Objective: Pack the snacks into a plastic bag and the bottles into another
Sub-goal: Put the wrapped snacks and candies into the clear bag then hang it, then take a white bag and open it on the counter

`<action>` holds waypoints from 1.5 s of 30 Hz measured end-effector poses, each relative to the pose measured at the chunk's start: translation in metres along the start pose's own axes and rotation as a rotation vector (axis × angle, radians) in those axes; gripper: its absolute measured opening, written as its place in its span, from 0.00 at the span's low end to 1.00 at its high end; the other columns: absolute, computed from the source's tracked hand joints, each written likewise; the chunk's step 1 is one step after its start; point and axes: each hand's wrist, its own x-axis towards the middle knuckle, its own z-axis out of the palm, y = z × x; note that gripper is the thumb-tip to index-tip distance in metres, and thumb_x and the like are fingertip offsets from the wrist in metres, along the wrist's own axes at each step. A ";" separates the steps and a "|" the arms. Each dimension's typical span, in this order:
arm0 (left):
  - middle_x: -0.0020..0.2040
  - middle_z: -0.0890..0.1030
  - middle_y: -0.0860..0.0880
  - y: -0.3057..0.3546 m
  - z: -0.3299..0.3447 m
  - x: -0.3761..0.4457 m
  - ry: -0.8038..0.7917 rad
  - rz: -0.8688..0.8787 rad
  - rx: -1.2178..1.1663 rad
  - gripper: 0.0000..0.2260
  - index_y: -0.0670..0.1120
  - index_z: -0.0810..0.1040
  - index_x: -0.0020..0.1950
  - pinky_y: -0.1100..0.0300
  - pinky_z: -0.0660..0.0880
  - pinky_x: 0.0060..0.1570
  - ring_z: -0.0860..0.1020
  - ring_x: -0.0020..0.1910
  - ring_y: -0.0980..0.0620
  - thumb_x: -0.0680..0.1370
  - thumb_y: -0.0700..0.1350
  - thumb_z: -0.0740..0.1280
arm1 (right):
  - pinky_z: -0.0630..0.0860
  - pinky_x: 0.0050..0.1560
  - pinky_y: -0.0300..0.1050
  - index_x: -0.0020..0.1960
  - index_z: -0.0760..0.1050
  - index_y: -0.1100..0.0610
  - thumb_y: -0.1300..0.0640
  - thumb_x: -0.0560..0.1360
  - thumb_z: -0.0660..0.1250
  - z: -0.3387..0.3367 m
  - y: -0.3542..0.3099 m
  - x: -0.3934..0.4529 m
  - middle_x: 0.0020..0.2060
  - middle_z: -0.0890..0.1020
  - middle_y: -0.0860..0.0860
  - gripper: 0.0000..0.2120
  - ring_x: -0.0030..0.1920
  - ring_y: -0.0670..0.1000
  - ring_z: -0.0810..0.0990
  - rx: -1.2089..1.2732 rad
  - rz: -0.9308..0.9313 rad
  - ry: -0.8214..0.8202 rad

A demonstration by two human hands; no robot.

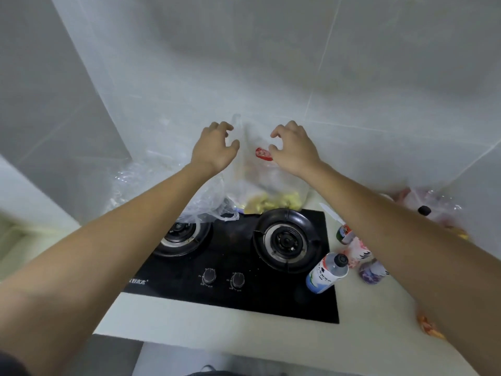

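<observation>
A clear plastic bag of yellow snacks stands upright just behind the black gas hob. Left hand and right hand flank its top, fingers curled; grip unclear. Bottles lie right of the hob on the tabletop.

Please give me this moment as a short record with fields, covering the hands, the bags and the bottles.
left hand: raised at the snack bag's left edge, fingers curled; grip on the film unclear
right hand: at the bag's right edge, fingers curled; grip unclear
snack bag: clear, upright behind the stove, yellow snacks at the bottom, a red pack higher up
second bag: crumpled, left of the snack bag
bottles: one lying at the stove's right edge, others on the counter
</observation>
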 end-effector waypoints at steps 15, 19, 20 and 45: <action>0.64 0.77 0.44 -0.071 -0.111 -0.283 0.186 -0.451 0.577 0.24 0.49 0.70 0.74 0.45 0.74 0.58 0.74 0.64 0.41 0.80 0.55 0.60 | 0.73 0.63 0.57 0.70 0.72 0.53 0.48 0.81 0.62 0.104 -0.184 -0.115 0.66 0.76 0.52 0.19 0.69 0.56 0.70 0.164 -0.642 -0.291; 0.65 0.76 0.46 -0.095 -0.148 -0.361 0.266 -0.618 0.626 0.23 0.50 0.69 0.74 0.46 0.72 0.60 0.72 0.66 0.42 0.80 0.56 0.60 | 0.73 0.65 0.58 0.70 0.72 0.53 0.47 0.81 0.62 0.130 -0.257 -0.162 0.66 0.76 0.52 0.20 0.69 0.57 0.70 0.183 -0.804 -0.380; 0.65 0.76 0.46 -0.103 -0.157 -0.381 0.285 -0.658 0.631 0.23 0.50 0.69 0.74 0.46 0.71 0.59 0.72 0.65 0.42 0.80 0.56 0.60 | 0.73 0.64 0.57 0.70 0.72 0.53 0.47 0.81 0.62 0.136 -0.275 -0.173 0.66 0.76 0.52 0.20 0.69 0.57 0.70 0.188 -0.838 -0.398; 0.69 0.71 0.40 -0.441 -0.316 -0.351 0.139 -0.537 0.480 0.28 0.46 0.63 0.77 0.45 0.71 0.63 0.71 0.67 0.38 0.80 0.57 0.61 | 0.73 0.67 0.54 0.80 0.59 0.49 0.39 0.76 0.71 0.390 -0.475 -0.168 0.74 0.65 0.57 0.38 0.69 0.61 0.72 0.299 0.023 -0.791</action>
